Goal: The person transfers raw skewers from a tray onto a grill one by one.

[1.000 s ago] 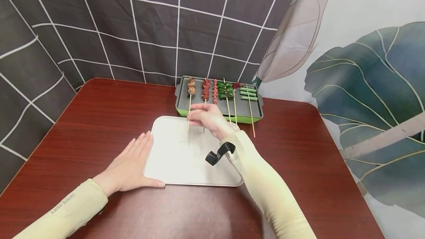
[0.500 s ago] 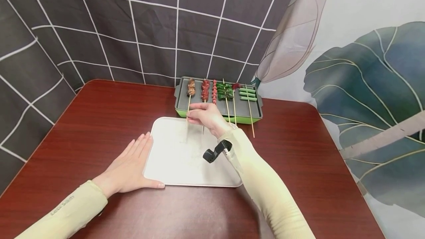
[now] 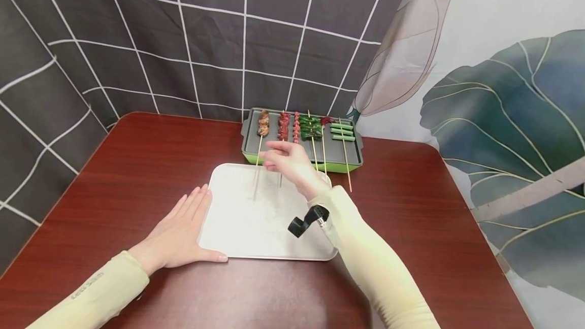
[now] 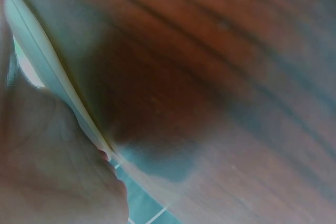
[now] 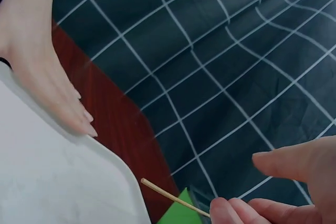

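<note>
A white tray (image 3: 267, 212) lies on the table in the head view. My left hand (image 3: 175, 235) spreads straight fingers along its left edge, with the thumb at the near left corner. My right hand (image 3: 292, 164) is over the tray's far edge, beside the stick of a browned meat skewer (image 3: 263, 123). In the right wrist view the thumb stands apart from the other fingertips (image 5: 223, 212), which overlap the wooden stick (image 5: 173, 198). The skewer's meat rests at the left end of a grey-topped green grill (image 3: 269, 138). The left wrist view is blurred, with palm and tray edge at its left.
Other skewers lie side by side on the grill: red meat (image 3: 283, 126), small pink pieces (image 3: 296, 128), green peppers (image 3: 311, 128), a dark red piece (image 3: 326, 121) and green stalks (image 3: 343, 131). Their sticks overhang the near side. A dark gridded cloth (image 3: 205, 29) hangs behind the table (image 3: 151, 161).
My right hand held the meat skewer's stick between thumb and fingers; now the fingers have parted from it. The left hand stays in place.
</note>
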{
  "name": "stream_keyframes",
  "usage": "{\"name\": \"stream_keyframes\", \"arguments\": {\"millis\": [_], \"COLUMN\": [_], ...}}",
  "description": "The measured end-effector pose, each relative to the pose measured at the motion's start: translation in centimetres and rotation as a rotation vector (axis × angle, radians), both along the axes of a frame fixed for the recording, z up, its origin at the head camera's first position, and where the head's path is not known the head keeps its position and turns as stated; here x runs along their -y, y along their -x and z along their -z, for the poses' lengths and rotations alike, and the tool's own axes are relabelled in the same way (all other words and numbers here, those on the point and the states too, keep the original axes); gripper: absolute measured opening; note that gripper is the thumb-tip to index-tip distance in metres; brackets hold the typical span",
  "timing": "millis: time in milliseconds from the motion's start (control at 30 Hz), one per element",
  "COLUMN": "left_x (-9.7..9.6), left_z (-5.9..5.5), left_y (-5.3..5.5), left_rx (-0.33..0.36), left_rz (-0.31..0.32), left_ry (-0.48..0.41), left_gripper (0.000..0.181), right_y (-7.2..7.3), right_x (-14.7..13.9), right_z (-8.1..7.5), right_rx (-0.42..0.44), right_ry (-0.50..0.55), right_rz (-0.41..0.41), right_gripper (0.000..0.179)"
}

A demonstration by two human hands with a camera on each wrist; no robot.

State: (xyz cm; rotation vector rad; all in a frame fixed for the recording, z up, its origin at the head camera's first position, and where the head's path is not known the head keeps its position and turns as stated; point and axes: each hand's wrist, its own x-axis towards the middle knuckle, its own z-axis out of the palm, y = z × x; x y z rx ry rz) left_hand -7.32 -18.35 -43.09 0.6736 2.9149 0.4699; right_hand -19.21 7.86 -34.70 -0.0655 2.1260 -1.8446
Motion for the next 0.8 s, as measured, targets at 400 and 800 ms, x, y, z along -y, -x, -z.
{"name": "stream_keyframes", "arguments": {"millis": [400, 800], "left_x": [0.6, 0.7], "left_z": [-0.1, -0.5], "left_y": [0.0, 0.9], "left_rx": [-0.013, -0.097], "left_rz": [0.011, 0.001], "left_ry": [0.017, -0.013], "left_gripper": [0.141, 0.129], "right_y": [-1.9, -4.1], "right_x": [-3.4, -10.1], "right_z": [-1.8, -1.7], "right_rx": [-0.139, -0.374], "right_ry": [0.093, -0.176], "right_rz": [-0.039, 0.011], "right_gripper": [0.044, 0.047]}}
